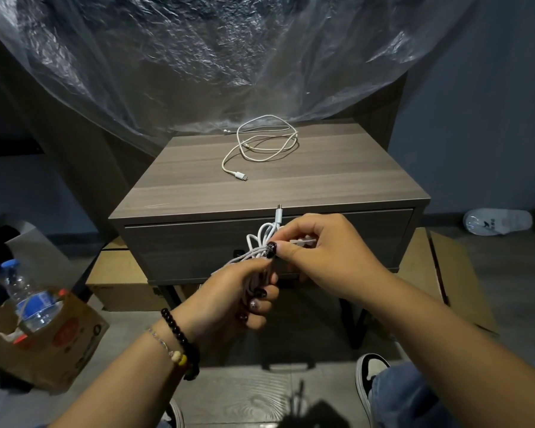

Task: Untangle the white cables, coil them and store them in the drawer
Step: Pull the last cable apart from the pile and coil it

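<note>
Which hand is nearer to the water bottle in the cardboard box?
The left hand. It grips the cable bundle to the right of the water bottle; the right hand pinches the bundle farther right.

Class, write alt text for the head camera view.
Two hands, left hand and right hand, grip a bundled white cable before a closed drawer. Another white cable lies loosely looped on the nightstand top.
</note>
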`<state>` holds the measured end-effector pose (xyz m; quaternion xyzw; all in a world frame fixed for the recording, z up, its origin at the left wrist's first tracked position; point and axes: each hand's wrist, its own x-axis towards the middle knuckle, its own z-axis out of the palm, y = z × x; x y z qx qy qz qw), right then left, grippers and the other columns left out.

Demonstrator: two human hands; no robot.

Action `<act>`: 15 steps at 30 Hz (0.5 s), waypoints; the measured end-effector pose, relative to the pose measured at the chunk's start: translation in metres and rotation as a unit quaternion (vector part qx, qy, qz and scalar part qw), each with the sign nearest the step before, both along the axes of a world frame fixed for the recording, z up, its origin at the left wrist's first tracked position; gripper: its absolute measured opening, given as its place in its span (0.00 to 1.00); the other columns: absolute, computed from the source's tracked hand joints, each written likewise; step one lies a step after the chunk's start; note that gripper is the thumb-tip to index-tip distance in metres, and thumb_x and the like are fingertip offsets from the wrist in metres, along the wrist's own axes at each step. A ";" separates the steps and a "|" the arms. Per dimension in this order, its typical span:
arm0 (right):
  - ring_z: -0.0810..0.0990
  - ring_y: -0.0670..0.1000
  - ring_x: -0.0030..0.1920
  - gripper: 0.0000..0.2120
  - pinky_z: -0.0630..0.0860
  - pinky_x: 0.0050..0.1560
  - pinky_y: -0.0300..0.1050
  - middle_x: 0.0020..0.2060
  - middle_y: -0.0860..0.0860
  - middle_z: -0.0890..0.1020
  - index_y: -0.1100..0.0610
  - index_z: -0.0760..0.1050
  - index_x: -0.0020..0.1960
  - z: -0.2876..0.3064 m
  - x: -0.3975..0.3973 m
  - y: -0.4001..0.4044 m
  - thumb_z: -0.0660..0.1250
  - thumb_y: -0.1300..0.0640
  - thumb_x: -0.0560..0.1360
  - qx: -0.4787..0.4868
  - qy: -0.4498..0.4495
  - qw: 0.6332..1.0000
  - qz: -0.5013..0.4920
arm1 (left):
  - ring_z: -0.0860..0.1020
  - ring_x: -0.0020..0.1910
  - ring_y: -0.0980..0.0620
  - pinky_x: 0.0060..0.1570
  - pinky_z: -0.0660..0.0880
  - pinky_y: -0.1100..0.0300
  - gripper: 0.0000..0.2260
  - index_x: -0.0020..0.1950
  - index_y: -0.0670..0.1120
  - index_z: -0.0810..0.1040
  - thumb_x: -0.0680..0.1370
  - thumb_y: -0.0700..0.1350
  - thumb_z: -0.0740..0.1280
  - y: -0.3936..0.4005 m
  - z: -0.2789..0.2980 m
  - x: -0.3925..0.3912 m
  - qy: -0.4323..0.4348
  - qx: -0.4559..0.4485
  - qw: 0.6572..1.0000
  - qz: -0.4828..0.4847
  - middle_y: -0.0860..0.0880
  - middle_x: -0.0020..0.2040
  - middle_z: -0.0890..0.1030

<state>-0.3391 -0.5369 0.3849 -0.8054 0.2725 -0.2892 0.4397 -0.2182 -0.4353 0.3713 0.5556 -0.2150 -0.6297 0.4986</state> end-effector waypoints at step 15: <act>0.81 0.47 0.37 0.10 0.77 0.35 0.37 0.38 0.55 0.83 0.61 0.82 0.48 0.010 -0.006 0.006 0.65 0.71 0.74 0.235 -0.056 0.968 0.074 | 0.57 0.21 0.58 0.22 0.51 0.66 0.23 0.35 0.45 0.69 0.79 0.60 0.53 -0.002 0.002 0.007 0.035 -0.056 0.994 0.090 0.51 0.27 0.62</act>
